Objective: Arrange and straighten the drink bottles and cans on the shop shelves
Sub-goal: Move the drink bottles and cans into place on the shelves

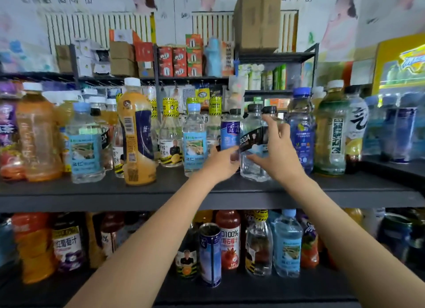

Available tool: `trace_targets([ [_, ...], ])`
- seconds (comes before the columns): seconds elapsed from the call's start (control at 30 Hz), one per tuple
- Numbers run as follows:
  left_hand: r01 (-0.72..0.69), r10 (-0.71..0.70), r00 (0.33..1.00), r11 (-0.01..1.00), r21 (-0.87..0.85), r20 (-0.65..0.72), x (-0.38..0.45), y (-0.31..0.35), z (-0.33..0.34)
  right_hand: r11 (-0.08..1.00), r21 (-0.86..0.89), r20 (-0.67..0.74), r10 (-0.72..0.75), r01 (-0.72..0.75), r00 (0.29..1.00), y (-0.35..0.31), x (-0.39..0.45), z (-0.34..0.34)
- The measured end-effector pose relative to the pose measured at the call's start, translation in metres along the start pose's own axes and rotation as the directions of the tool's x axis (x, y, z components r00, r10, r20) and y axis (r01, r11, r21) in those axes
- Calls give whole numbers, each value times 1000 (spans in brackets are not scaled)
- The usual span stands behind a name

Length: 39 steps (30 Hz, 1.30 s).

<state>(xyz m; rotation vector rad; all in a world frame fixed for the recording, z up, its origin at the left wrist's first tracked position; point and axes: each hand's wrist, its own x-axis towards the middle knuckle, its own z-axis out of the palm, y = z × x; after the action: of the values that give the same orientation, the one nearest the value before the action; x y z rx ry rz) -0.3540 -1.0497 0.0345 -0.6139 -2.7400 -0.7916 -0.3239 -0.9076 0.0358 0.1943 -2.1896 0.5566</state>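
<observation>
A small shop; dark shelves crowded with bottled drinks.

A large cardboard box is set on a dark rack at the back. White radiators are seen against the wall beneath printed posters. Small red and orange cartons are stacked beside brown boxes. A yellow display is placed at far right.

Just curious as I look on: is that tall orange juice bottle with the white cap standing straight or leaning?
Leaning. The orange juice bottle tilts with its white cap toward the left, while neighbouring bottles stand upright.
</observation>
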Motion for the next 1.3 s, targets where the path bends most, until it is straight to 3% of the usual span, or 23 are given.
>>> trace_targets([
  [0.27, 102, -101, 995, 989, 104, -19, 3, -4, 9, 994, -93, 29, -59, 62, 998, -5, 9, 12],
  [0.5, 136, -108, 988, 948, 287, -111, -14, -2, 7, 967, -206, 172, -112, 147, 979, -10, 31, 22],
  [0.67, 104, -30, 977, 930, 352, -209, -21, -12, 3, 805, -515, 191, -228, 295, 955, -9, 47, 22],
  [0.9, -7, 87, 974, 935, 355, -210, -20, -25, 1, 665, -715, 176, -128, 216, 976, 8, 53, 29],
  [1.13, -21, 88, 979, 942, 334, -186, -16, -30, 2, 554, -799, 194, -131, 234, 972, 20, 50, 47],
  [1.23, -22, 74, 978, 967, 255, -196, -18, -30, -1, 683, -683, 131, -233, 257, 964, 19, 47, 44],
  [1.3, -82, 121, 950, 986, 145, -286, -24, -30, -3, 789, -555, 21, -305, 264, 952, 16, 36, 39],
])
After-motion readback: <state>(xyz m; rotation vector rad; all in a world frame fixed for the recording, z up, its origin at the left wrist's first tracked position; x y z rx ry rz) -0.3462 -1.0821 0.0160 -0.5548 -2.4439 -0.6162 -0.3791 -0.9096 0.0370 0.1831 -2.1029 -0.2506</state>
